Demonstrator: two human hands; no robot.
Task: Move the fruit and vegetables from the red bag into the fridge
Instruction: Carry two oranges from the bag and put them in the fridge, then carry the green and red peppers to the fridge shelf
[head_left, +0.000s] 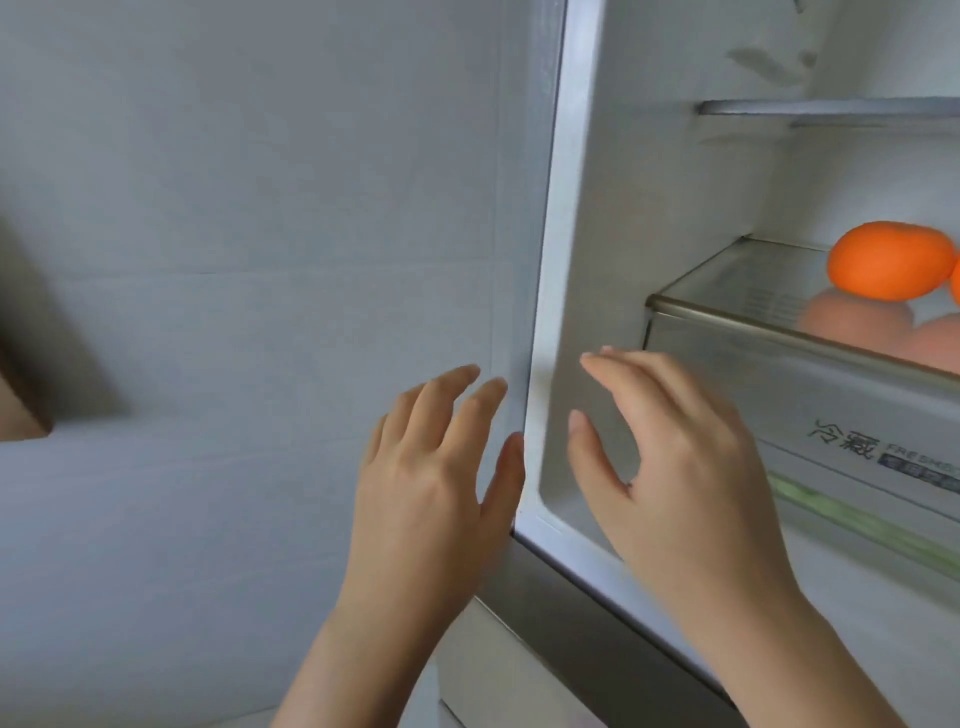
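The fridge (582, 270) stands open on the right, its white inner wall and seal frame running down the middle of the view. An orange fruit (891, 266) lies on the glass shelf (753, 306) at the right, and the edge of a second orange one (956, 278) shows at the frame's border. My left hand (436, 467) is raised in front of the fridge's left frame edge, fingers straight and spread, holding nothing. My right hand (670, 457) hovers inside the opening below the shelf, fingers relaxed and empty. The red bag is out of view.
A clear crisper drawer (857, 441) with printed lettering sits under the glass shelf. A higher shelf (831, 109) crosses the top right. A grey tiled wall (234, 260) fills the left, with a brown object (21, 395) at its far edge.
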